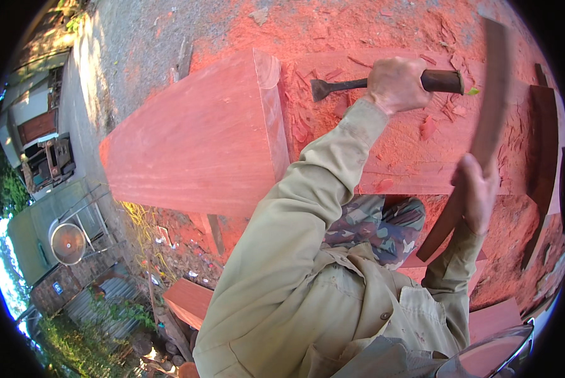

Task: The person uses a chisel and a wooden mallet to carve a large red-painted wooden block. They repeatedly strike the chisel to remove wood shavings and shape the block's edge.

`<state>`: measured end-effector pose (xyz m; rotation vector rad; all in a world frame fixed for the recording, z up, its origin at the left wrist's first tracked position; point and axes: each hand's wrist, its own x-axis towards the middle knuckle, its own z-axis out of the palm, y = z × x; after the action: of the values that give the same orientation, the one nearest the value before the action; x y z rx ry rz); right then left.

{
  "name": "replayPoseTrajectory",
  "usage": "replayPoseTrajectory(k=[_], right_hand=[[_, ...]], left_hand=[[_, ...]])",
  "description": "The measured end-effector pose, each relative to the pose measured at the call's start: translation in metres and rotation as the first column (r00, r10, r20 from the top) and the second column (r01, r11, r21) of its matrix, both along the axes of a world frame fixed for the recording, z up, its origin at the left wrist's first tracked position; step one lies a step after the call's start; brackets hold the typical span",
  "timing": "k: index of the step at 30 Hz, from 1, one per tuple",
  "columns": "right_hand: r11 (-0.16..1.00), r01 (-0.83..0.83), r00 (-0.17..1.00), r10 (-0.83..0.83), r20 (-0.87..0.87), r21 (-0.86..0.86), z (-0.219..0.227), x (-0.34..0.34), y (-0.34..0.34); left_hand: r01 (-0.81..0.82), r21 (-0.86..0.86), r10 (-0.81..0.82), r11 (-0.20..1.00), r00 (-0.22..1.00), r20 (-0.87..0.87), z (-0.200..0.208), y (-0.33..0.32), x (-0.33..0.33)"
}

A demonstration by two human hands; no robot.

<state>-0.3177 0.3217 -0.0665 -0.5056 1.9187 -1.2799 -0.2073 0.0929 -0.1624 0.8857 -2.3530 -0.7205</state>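
A chisel [345, 85] with a dark metal shank, a flared blade and a dark wooden handle is gripped in my left hand [399, 85]. It lies almost level, its blade pointing left toward the stepped end of a large tapered block of reddish wood [191, 135]. My right hand [478, 195] is wrapped round a long, curved wooden club [491, 94]. The club stands raised beside the chisel's handle end, its upper end blurred. Under my left hand is a reddish wooden surface [415, 173] with shavings on it.
Reddish wood dust [333, 25] covers the ground beyond the block. A dark upright board [541, 138] is at the right. A smaller wood block [188, 302] lies at lower left. A round fan-like disc on a metal frame [68, 244] and a vehicle [48, 164] are farther left.
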Motion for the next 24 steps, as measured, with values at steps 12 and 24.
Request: replayPoseTrajectory(k=[12, 24], right_hand=[[0.953, 0.226, 0.974, -0.222, 0.043, -0.200, 0.016, -0.009, -0.013], [0.957, 0.230, 0.973, -0.224, 0.056, -0.179, 0.003, -0.019, 0.005]], left_hand=[[-0.007, -0.009, 0.006, 1.000, 0.999, -0.052, 0.005, 0.006, 0.009], [0.038, -0.022, -0.040, 0.999, 0.995, -0.089, 0.007, 0.010, 0.021]])
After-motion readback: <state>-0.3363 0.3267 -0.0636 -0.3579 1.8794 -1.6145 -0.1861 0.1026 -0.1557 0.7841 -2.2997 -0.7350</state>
